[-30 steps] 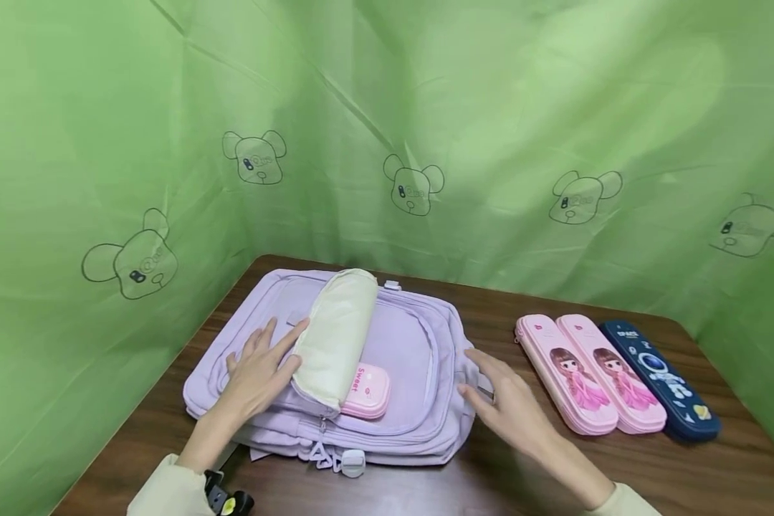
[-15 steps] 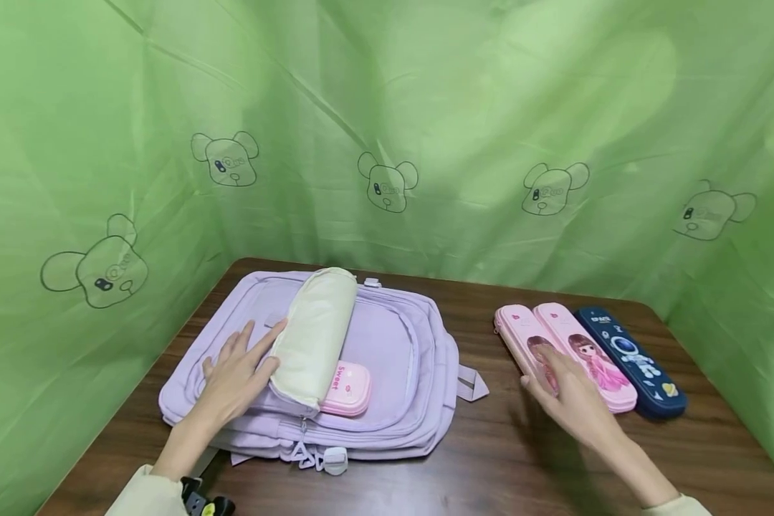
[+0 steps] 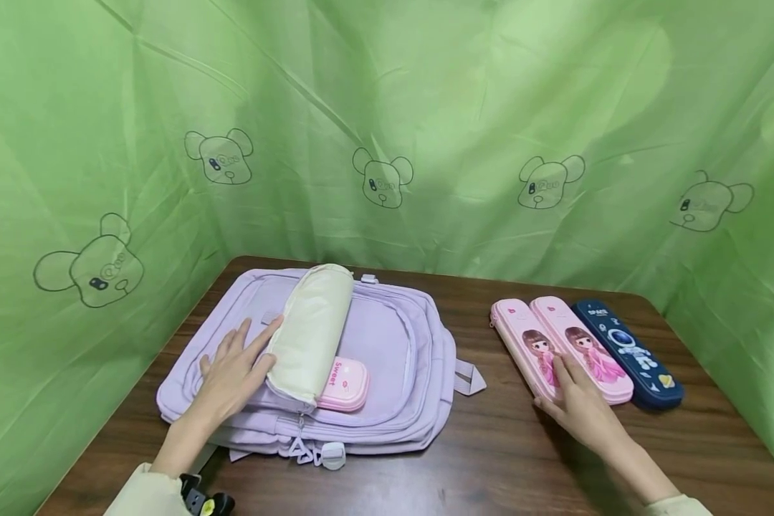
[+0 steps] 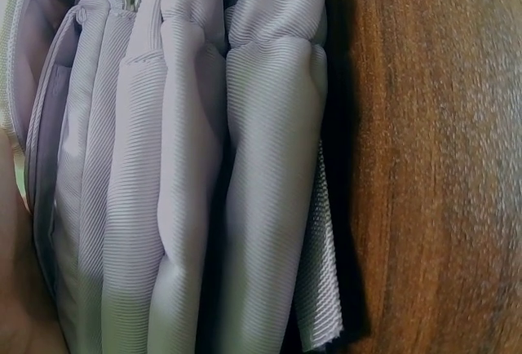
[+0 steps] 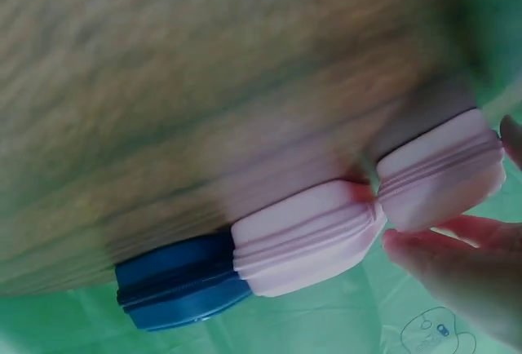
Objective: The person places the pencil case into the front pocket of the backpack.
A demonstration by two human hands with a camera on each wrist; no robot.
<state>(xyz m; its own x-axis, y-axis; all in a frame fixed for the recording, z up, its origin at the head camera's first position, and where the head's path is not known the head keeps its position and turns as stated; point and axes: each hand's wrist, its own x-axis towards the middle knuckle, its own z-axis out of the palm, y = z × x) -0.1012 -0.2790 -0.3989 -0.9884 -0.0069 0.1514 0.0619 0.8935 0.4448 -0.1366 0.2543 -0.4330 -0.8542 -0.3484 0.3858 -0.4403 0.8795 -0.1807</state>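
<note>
A lilac backpack [image 3: 380, 337] lies on the table, its front pocket flap [image 3: 312, 333] folded back with the cream lining showing. Under the flap, the end of a pink pencil case [image 3: 345, 387] marked "Sweet" sticks out. My left hand [image 3: 228, 376] rests on the bag with spread fingers, index finger and thumb at the flap's edge. To the right, my right hand [image 3: 587, 416] pinches the near end of the leftmost pink pencil case [image 3: 519, 326], which bears a princess picture. In the right wrist view, thumb and fingers are on opposite sides of this zipped case [image 5: 444, 179].
A second pink princess pencil case [image 3: 555, 319] and a navy "SPACE" pencil case [image 3: 632, 358] lie side by side, right of the held one. A strap loop [image 3: 469, 378] sticks out from the backpack's right side. Green curtain [image 3: 451, 107] surrounds the wooden table [image 3: 477, 459].
My right hand has left the backpack's right side and moved right to the leftmost pink pencil case, taking hold of its near end. The left hand has stayed at the flap.
</note>
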